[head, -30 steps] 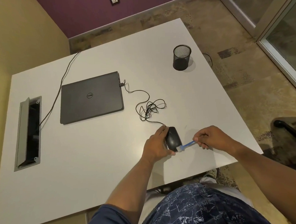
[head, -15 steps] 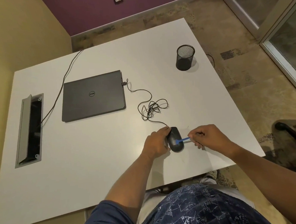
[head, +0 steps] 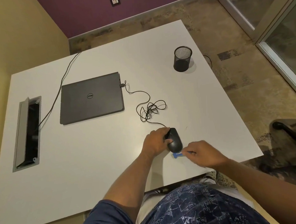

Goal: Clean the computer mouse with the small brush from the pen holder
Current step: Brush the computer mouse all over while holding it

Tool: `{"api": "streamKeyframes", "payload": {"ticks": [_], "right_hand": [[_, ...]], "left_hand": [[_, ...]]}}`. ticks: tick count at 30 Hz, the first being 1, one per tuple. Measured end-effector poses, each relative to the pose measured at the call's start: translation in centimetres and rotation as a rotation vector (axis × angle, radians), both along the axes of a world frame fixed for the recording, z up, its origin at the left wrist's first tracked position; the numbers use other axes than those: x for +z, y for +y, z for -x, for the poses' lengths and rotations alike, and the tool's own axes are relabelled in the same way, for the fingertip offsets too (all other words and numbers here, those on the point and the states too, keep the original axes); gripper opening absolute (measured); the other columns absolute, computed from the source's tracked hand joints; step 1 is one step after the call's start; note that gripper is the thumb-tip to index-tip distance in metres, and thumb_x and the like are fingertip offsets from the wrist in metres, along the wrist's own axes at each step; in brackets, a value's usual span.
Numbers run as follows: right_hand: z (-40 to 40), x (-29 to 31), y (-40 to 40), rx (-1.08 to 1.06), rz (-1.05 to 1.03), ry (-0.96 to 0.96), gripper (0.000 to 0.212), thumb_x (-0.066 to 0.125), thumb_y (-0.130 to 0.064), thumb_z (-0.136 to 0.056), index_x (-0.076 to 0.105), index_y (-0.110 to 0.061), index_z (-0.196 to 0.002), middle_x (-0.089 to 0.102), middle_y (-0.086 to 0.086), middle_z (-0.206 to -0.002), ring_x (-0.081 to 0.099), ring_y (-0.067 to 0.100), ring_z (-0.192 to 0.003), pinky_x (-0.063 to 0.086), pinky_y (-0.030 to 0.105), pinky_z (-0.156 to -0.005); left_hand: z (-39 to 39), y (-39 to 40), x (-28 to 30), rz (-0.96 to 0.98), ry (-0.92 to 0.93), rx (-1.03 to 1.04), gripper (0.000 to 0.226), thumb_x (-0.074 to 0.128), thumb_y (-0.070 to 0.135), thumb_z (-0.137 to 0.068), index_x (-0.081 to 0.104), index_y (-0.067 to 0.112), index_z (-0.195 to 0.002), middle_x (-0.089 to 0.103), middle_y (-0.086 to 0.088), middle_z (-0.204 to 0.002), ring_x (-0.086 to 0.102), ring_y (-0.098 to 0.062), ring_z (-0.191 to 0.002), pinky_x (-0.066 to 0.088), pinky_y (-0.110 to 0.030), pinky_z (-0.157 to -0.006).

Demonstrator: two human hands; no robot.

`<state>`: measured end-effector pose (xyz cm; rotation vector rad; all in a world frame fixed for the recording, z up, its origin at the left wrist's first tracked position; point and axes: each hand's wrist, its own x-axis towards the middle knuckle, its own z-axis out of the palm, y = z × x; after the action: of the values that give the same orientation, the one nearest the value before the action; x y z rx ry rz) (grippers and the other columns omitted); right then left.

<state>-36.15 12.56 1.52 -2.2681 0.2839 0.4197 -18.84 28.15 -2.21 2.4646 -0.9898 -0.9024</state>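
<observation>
A black wired computer mouse (head: 175, 141) lies near the white table's front right edge. My left hand (head: 155, 143) grips its left side, fingers curled around it. My right hand (head: 203, 154) pinches the handle of a small blue brush (head: 177, 155), whose head sits at the mouse's near end, just above the table. The black mesh pen holder (head: 182, 58) stands at the back right and looks empty.
A closed dark laptop (head: 90, 98) lies mid-table, with the mouse cable (head: 150, 108) tangled to its right. A power cord runs to an open grey cable tray (head: 27, 133) at the left. A chair base (head: 289, 132) stands on the floor to the right.
The brush head slid from the top of the mouse down to its near end. My right hand moved toward me with it; my left hand kept its grip.
</observation>
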Motion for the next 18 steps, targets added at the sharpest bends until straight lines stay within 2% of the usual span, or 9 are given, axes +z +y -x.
{"api": "streamKeyframes", "payload": {"ticks": [1,2,5,7,11,15,18], "right_hand": [[0.1,-0.1,0.4,0.060,0.040,0.012,0.023,0.057,-0.025,-0.102,0.079,-0.021,-0.109,0.071,-0.003,-0.085,0.063,0.012,-0.074,0.046,0.023,-0.068],[0.2,0.0,0.6,0.026,0.013,0.006,0.022,0.058,-0.025,-0.102,0.079,-0.022,-0.108,0.072,-0.002,-0.086,0.064,0.013,-0.075,0.047,0.024,-0.069],[1.1,0.0,-0.1,-0.319,-0.209,-0.085,0.016,0.068,-0.018,-0.097,0.082,-0.024,-0.099,0.073,-0.008,-0.076,0.068,0.006,-0.062,0.048,0.013,-0.057],[1.5,-0.1,-1.1,-0.432,-0.247,-0.091,0.016,0.069,-0.014,-0.096,0.082,-0.023,-0.095,0.073,-0.013,-0.075,0.067,0.005,-0.058,0.049,0.014,-0.054],[2.5,-0.2,-1.9,-0.354,-0.223,0.027,0.017,0.068,-0.012,-0.096,0.082,-0.021,-0.091,0.070,-0.009,-0.068,0.062,0.003,-0.054,0.046,0.014,-0.053],[1.9,-0.2,-2.0,-0.523,-0.305,-0.030,0.012,0.070,-0.019,-0.096,0.081,-0.021,-0.094,0.073,-0.004,-0.070,0.064,0.005,-0.056,0.051,0.020,-0.052],[1.3,0.0,-1.5,-0.348,-0.228,0.032,0.014,0.067,-0.014,-0.097,0.081,-0.016,-0.099,0.070,-0.006,-0.073,0.062,0.003,-0.056,0.048,0.014,-0.055]], "left_hand": [[0.0,0.0,0.0,0.005,0.004,0.008,0.061,0.068,0.041,-0.094,0.050,0.027,-0.150,0.053,0.008,-0.153,0.053,-0.024,-0.134,0.044,-0.042,-0.109],[0.0,0.0,-0.1,0.009,0.007,0.018,0.061,0.069,0.041,-0.093,0.050,0.027,-0.150,0.054,0.008,-0.152,0.053,-0.023,-0.133,0.044,-0.041,-0.109],[0.1,0.0,0.0,0.014,0.004,0.035,0.062,0.071,0.041,-0.092,0.051,0.027,-0.149,0.055,0.007,-0.150,0.054,-0.023,-0.133,0.044,-0.041,-0.109],[0.1,0.0,0.1,0.014,-0.003,0.030,0.063,0.071,0.039,-0.092,0.051,0.026,-0.150,0.055,0.006,-0.150,0.053,-0.023,-0.133,0.044,-0.041,-0.110],[0.1,-0.3,0.3,0.018,-0.002,0.032,0.063,0.074,0.036,-0.091,0.051,0.026,-0.149,0.055,0.006,-0.150,0.052,-0.023,-0.134,0.043,-0.040,-0.111],[0.2,-0.5,0.6,0.021,-0.014,0.036,0.063,0.076,0.034,-0.088,0.054,0.026,-0.147,0.059,0.004,-0.146,0.055,-0.024,-0.131,0.045,-0.041,-0.108],[0.2,-0.5,0.7,0.031,-0.012,0.041,0.063,0.077,0.034,-0.086,0.056,0.025,-0.145,0.060,0.002,-0.144,0.056,-0.025,-0.129,0.046,-0.041,-0.107]]}}
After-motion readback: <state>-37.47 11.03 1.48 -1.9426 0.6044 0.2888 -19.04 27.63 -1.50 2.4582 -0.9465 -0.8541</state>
